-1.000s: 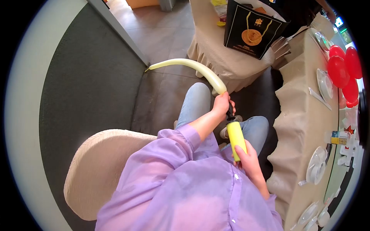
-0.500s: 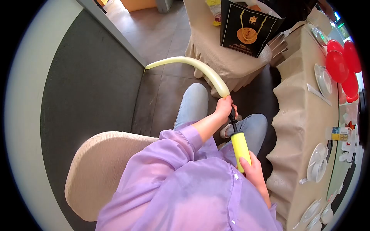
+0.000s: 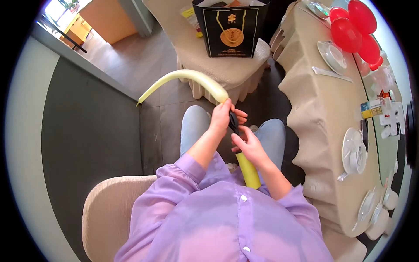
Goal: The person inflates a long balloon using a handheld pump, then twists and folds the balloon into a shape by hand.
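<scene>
- I see the pale yellow balloon (image 3: 194,75) held out over the floor (image 3: 163,126), off to the left of the table (image 3: 336,113) and apart from its draped edge.
- My left grip (image 3: 220,115) is closed on the balloon's thick end, right where it meets the black handle (image 3: 234,122) of the yellow pump (image 3: 248,172).
- From that grip the long axis is a curve: it bows forward and left, then bends down to the thin tip at the foot of the grey panel (image 3: 96,122). I cannot tell whether the tip touches it.
- The pump runs the opposite way, back toward the body and slanting a little right, toward the table side.
- My right grip (image 3: 249,147) is at the pump's upper end, just beside the black handle, fingers loosely curled; I cannot tell whether it is gripping or merely touching.
- The left is nearer the balloon, the right nearer the table's draped edge.
</scene>
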Demonstrator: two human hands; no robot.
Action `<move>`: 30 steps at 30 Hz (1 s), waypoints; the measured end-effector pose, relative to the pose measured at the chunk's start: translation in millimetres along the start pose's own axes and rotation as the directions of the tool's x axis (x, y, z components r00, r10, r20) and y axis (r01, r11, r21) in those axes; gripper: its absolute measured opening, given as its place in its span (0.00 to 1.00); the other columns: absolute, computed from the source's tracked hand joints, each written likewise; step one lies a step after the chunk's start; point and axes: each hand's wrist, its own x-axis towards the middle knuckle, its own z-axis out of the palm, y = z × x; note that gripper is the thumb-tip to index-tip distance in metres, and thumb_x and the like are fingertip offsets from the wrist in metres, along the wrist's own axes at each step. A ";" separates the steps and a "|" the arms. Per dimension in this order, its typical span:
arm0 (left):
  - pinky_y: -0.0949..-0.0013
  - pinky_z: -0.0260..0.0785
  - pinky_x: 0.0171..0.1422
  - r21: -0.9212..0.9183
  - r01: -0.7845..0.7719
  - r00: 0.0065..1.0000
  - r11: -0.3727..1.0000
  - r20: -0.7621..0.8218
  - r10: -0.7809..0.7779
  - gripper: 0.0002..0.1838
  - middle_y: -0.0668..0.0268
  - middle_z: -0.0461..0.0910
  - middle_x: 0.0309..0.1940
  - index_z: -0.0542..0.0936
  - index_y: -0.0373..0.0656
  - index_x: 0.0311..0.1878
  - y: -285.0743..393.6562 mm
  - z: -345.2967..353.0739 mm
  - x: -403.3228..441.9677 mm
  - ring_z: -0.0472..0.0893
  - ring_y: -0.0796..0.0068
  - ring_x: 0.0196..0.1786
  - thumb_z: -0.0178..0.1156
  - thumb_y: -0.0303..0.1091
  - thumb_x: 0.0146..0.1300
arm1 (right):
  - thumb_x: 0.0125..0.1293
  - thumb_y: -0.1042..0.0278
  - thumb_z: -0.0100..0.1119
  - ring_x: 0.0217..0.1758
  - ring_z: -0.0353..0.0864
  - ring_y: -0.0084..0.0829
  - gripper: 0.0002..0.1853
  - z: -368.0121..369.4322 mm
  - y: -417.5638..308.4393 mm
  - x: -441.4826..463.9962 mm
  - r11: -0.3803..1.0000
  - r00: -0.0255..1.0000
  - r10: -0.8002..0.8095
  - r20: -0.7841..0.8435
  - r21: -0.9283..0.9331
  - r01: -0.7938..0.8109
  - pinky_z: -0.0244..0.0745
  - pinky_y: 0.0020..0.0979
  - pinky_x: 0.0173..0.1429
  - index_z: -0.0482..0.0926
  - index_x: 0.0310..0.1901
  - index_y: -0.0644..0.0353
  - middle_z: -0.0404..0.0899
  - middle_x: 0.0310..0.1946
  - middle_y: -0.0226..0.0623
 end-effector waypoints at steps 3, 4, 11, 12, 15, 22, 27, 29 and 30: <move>0.61 0.75 0.33 0.086 -0.043 0.999 0.995 -0.016 0.045 0.17 0.42 0.79 0.31 0.67 0.41 0.29 11.9 -9.7 -0.6 0.80 0.56 0.27 0.40 0.44 0.68 | 0.64 0.59 0.52 0.22 0.75 0.23 0.18 -0.3 -3.8 15.3 0.999 0.996 -0.007 0.090 -0.049 0.011 0.73 0.27 0.30 0.68 0.46 0.66 0.73 0.23 0.33; 0.61 0.75 0.33 0.090 -0.046 0.999 0.995 -0.017 0.047 0.17 0.42 0.79 0.31 0.67 0.41 0.29 13.4 -9.8 -1.3 0.80 0.56 0.27 0.40 0.44 0.68 | 0.65 0.60 0.51 0.21 0.75 0.23 0.17 0.4 -8.1 15.5 0.995 0.989 0.048 0.140 -0.096 -0.035 0.73 0.28 0.28 0.68 0.45 0.66 0.72 0.21 0.33; 0.60 0.74 0.28 0.112 -0.121 0.922 0.986 -0.356 0.153 0.15 0.52 0.77 0.21 0.66 0.43 0.28 31.8 -27.4 21.1 0.79 0.59 0.22 0.39 0.42 0.66 | 0.63 0.60 0.49 0.20 0.78 0.28 0.19 -16.4 -13.4 -35.0 0.931 0.974 0.172 0.149 -0.347 -0.111 0.73 0.31 0.28 0.68 0.44 0.70 0.74 0.21 0.39; 0.60 0.74 0.27 0.179 -0.179 0.906 0.967 -0.353 0.233 0.16 0.56 0.76 0.18 0.65 0.43 0.27 40.1 -40.6 24.7 0.78 0.62 0.21 0.39 0.43 0.67 | 0.63 0.60 0.50 0.20 0.78 0.27 0.18 -24.5 -9.0 -42.9 0.945 0.966 0.211 0.152 -0.284 -0.162 0.73 0.30 0.27 0.68 0.44 0.70 0.74 0.20 0.38; 0.67 0.70 0.22 0.239 -0.294 0.838 0.926 -0.402 0.370 0.18 0.60 0.72 0.14 0.65 0.44 0.24 67.2 -63.2 16.9 0.73 0.68 0.15 0.39 0.44 0.68 | 0.62 0.61 0.51 0.17 0.75 0.24 0.17 -52.3 8.7 -39.0 0.970 0.969 0.231 0.091 -0.104 -0.221 0.71 0.26 0.23 0.69 0.42 0.70 0.72 0.18 0.35; 0.68 0.71 0.26 0.118 -0.265 0.950 0.957 -0.138 0.280 0.19 0.56 0.74 0.17 0.61 0.45 0.23 31.8 -63.2 -23.6 0.75 0.67 0.19 0.39 0.44 0.69 | 0.60 0.57 0.54 0.29 0.79 0.43 0.14 -55.6 -12.5 136.9 0.512 0.870 -0.490 -0.054 -0.826 0.237 0.71 0.39 0.34 0.71 0.39 0.58 0.78 0.28 0.45; 0.67 0.72 0.31 0.067 -0.092 0.995 0.993 0.040 0.090 0.20 0.53 0.76 0.21 0.62 0.44 0.24 32.4 -60.6 -36.7 0.77 0.65 0.23 0.38 0.44 0.70 | 0.54 0.60 0.58 0.40 0.76 0.42 0.12 -32.6 -22.4 274.4 0.089 0.813 -0.556 0.174 -0.960 0.266 0.65 0.43 0.49 0.73 0.39 0.51 0.75 0.32 0.39; 0.68 0.72 0.32 0.065 -0.062 0.997 0.996 0.042 0.059 0.20 0.52 0.76 0.21 0.61 0.44 0.23 33.2 -63.4 -33.4 0.77 0.65 0.24 0.38 0.43 0.71 | 0.54 0.61 0.58 0.41 0.75 0.41 0.11 -25.9 -25.1 317.4 0.084 0.801 -0.561 0.208 -0.949 0.305 0.65 0.43 0.52 0.74 0.40 0.50 0.75 0.33 0.39; 0.68 0.72 0.32 0.063 -0.054 0.998 0.997 0.036 0.052 0.20 0.53 0.77 0.22 0.62 0.43 0.23 30.2 -65.9 -30.6 0.77 0.66 0.24 0.38 0.42 0.71 | 0.53 0.62 0.57 0.43 0.74 0.41 0.13 -25.7 -19.1 338.5 -0.002 0.755 -0.609 0.244 -0.952 0.306 0.63 0.44 0.55 0.74 0.41 0.50 0.74 0.34 0.39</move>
